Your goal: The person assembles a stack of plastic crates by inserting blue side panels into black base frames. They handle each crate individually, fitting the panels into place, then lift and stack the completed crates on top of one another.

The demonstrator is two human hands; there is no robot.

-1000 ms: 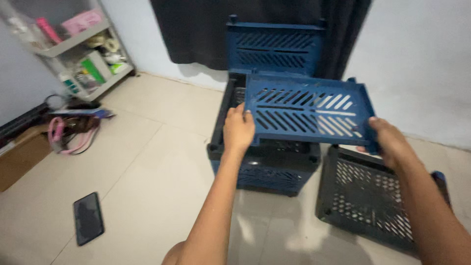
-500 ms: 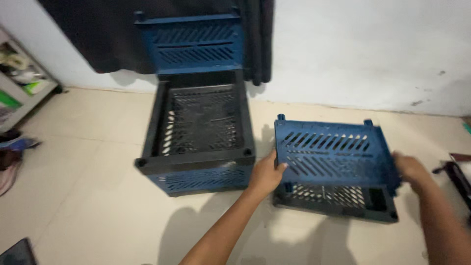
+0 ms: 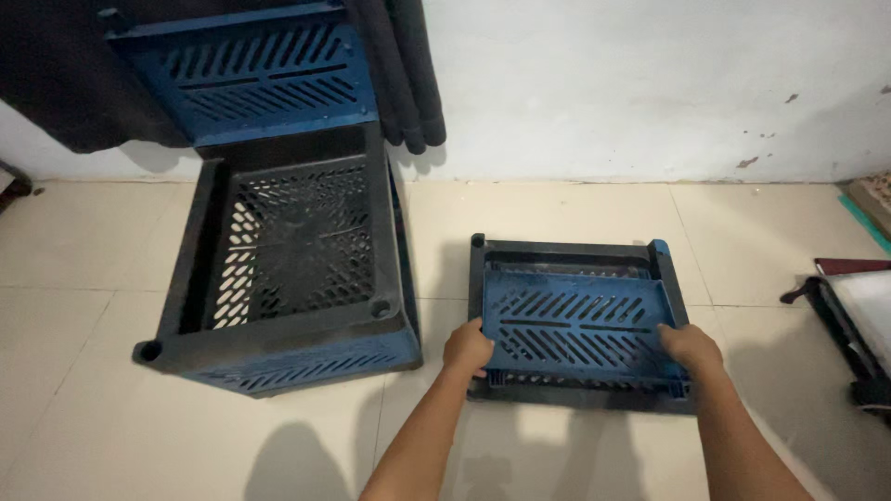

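A blue slatted panel (image 3: 577,323) lies flat inside a low black crate frame (image 3: 575,249) on the tiled floor. My left hand (image 3: 467,348) grips the panel's left edge and my right hand (image 3: 690,348) grips its right edge. To the left stands a larger crate (image 3: 278,325) with a black perforated base, black rim and blue slatted sides. Its blue lid or side panel (image 3: 251,74) stands raised at the back against a dark curtain.
A white wall (image 3: 631,83) runs along the back and a dark curtain (image 3: 408,74) hangs at the upper left. At the right edge lies a dark object with a strap and a white surface (image 3: 858,315). Beige floor tiles (image 3: 93,427) surround the crates.
The view has swung right and down. The blue panel, held above the large crate a second ago, moved right and down and now lies in the low black frame, both hands still on it.
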